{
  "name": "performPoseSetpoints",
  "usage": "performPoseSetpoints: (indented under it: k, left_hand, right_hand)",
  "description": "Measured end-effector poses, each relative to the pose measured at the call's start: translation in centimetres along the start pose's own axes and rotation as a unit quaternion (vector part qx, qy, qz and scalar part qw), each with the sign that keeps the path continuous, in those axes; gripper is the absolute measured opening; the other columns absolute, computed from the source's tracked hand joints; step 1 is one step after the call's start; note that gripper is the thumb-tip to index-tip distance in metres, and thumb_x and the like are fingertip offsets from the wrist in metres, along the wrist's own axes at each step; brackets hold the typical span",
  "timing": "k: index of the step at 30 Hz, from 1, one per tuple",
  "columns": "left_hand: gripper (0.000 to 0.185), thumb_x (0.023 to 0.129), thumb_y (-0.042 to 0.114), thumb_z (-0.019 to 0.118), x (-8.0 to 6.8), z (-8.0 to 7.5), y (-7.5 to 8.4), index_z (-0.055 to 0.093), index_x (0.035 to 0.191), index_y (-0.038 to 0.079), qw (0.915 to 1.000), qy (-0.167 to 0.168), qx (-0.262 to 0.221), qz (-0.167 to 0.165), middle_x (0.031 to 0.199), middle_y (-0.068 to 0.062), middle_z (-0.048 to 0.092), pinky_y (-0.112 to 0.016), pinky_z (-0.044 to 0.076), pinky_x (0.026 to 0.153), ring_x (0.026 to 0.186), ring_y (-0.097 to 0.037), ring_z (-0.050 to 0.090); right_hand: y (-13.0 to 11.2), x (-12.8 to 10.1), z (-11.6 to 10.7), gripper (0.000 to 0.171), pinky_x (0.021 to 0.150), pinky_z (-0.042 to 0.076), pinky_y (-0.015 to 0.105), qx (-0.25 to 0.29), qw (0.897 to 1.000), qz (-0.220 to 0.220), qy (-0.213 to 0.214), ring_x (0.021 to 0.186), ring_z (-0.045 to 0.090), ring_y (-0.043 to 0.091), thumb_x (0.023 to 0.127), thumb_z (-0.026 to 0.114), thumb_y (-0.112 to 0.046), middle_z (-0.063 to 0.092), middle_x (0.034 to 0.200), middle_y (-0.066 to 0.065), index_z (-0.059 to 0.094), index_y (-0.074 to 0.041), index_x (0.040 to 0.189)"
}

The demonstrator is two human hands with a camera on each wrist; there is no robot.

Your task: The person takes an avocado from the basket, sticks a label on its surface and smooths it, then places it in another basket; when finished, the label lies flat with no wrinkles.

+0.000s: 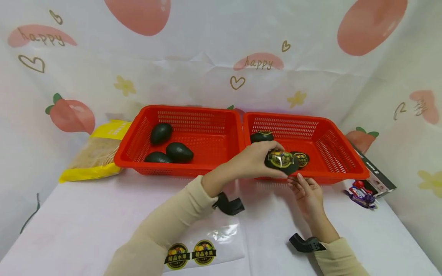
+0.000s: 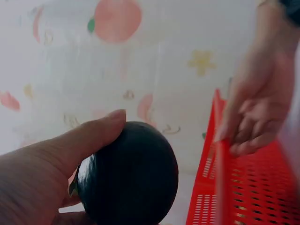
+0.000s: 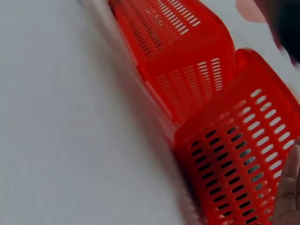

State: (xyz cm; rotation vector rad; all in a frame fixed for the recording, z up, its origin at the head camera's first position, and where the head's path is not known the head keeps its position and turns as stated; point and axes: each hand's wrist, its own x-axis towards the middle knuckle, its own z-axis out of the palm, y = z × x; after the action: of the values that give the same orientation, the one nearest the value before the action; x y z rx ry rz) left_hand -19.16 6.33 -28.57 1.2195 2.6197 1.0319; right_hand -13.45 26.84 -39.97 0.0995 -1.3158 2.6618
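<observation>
My left hand [image 1: 255, 159] grips a dark avocado [image 1: 288, 168] over the front part of the right red basket [image 1: 340, 174]. A round black-and-gold sticker [image 1: 281, 158] faces up on this avocado. In the left wrist view, the thumb lies along the side of the dark fruit [image 2: 136, 173]. My right hand [image 1: 309, 193] is at that basket's front rim, just below the held avocado, its fingers loosely bent and holding nothing. Inside the right basket, two more avocados show stickers, one at the back left [image 1: 261, 137] and one partly hidden by the held avocado [image 1: 301, 159].
The left red basket [image 1: 134, 165] has three avocados without visible stickers. A clear sheet [image 1: 228, 249] with two round stickers lies on the white table in front. A yellow bag [image 1: 98, 149] stands at left; wrapped sweets [image 1: 362, 195] and a dark box [image 1: 380, 176] sit at right.
</observation>
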Motion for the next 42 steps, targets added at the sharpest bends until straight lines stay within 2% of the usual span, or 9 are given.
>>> performPoseSetpoints:
  k: [4,9,12,15,19,30,35,37,42]
  left_hand:
    - [0.062,0.074,0.045,0.075,4.8,0.2,-0.6,0.052,0.124,0.016,0.9985,-0.01,-0.021,-0.049,0.114,0.002,0.059,-0.015,0.048,0.075,0.096,-0.008,0.054]
    - [0.064,0.076,0.042,0.074,10.6,0.5,-1.4,0.05,0.127,0.013,0.9947,-0.037,-0.013,-0.095,0.117,-0.001,0.058,-0.019,0.048,0.079,0.099,-0.011,0.055]
    - [0.064,0.077,0.04,0.074,13.6,0.8,-2.0,0.049,0.129,0.011,0.9921,-0.005,-0.024,-0.123,0.12,-0.002,0.057,-0.02,0.047,0.082,0.102,-0.012,0.055]
    - [0.063,0.078,0.039,0.073,15.3,1.3,-3.1,0.049,0.13,0.012,0.9852,0.036,-0.032,-0.165,0.12,-0.001,0.057,-0.021,0.047,0.084,0.102,-0.013,0.055]
    - [0.06,0.078,0.04,0.073,16.4,2.2,-3.7,0.05,0.127,0.014,0.977,0.05,-0.032,-0.205,0.117,0.0,0.057,-0.022,0.048,0.084,0.099,-0.012,0.055]
    - [0.06,0.08,0.036,0.072,17.1,4.2,-2.8,0.047,0.13,0.015,0.976,0.023,-0.04,-0.213,0.119,0.002,0.057,-0.02,0.047,0.085,0.103,-0.01,0.055]
    - [0.068,0.083,0.038,0.068,17.0,4.7,-2.9,0.038,0.141,0.019,0.9762,0.019,-0.042,-0.212,0.14,0.004,0.045,-0.022,0.042,0.1,0.125,-0.01,0.046]
    - [0.076,0.083,0.039,0.068,17.0,4.6,-2.9,0.03,0.146,0.02,0.9779,0.0,-0.052,-0.202,0.149,0.006,0.034,-0.025,0.037,0.106,0.135,-0.01,0.036]
    - [0.091,0.081,0.042,0.069,16.6,3.0,-2.1,0.012,0.151,0.023,0.9808,-0.095,-0.056,-0.161,0.157,0.006,0.013,-0.026,0.025,0.115,0.144,-0.009,0.014]
  right_hand:
    - [0.3,-0.3,-0.3,0.019,0.074,0.056,0.023,-0.025,1.0,0.016,0.0,0.076,0.069,0.015,0.096,0.045,-0.004,0.072,0.083,0.007,0.061,-0.004,0.086]
    - [0.3,-0.2,-0.5,0.021,0.073,0.056,0.022,-0.038,0.999,0.006,-0.004,0.077,0.069,0.014,0.097,0.044,-0.005,0.072,0.083,0.006,0.063,-0.005,0.088]
    - [0.1,0.1,-0.6,0.021,0.073,0.056,0.022,-0.035,0.999,-0.005,-0.011,0.077,0.068,0.014,0.097,0.043,-0.005,0.071,0.083,0.006,0.063,-0.005,0.09]
    - [0.1,0.3,-0.6,0.02,0.074,0.056,0.023,-0.033,0.999,-0.011,-0.016,0.077,0.068,0.015,0.097,0.043,-0.005,0.071,0.083,0.006,0.062,-0.005,0.09]
    - [0.1,0.2,-0.8,0.021,0.073,0.057,0.024,-0.027,0.999,-0.017,-0.015,0.076,0.069,0.015,0.097,0.043,-0.003,0.072,0.082,0.007,0.063,-0.004,0.089]
    - [0.2,0.0,-1.0,0.025,0.073,0.057,0.024,-0.01,1.0,-0.007,-0.028,0.078,0.07,0.017,0.098,0.041,-0.002,0.072,0.085,0.009,0.065,-0.002,0.092]
    - [0.4,-0.2,-1.0,0.024,0.073,0.056,0.024,-0.017,0.999,0.002,-0.027,0.078,0.069,0.016,0.098,0.041,-0.003,0.072,0.086,0.008,0.065,-0.003,0.093]
    - [0.4,-0.2,-1.0,0.024,0.074,0.056,0.024,-0.019,0.999,0.0,-0.03,0.079,0.069,0.016,0.098,0.041,-0.003,0.072,0.086,0.008,0.065,-0.003,0.093]
    - [0.1,0.0,-1.2,0.022,0.074,0.056,0.024,-0.026,0.999,-0.004,-0.032,0.079,0.069,0.016,0.097,0.043,-0.005,0.072,0.085,0.007,0.064,-0.004,0.091]
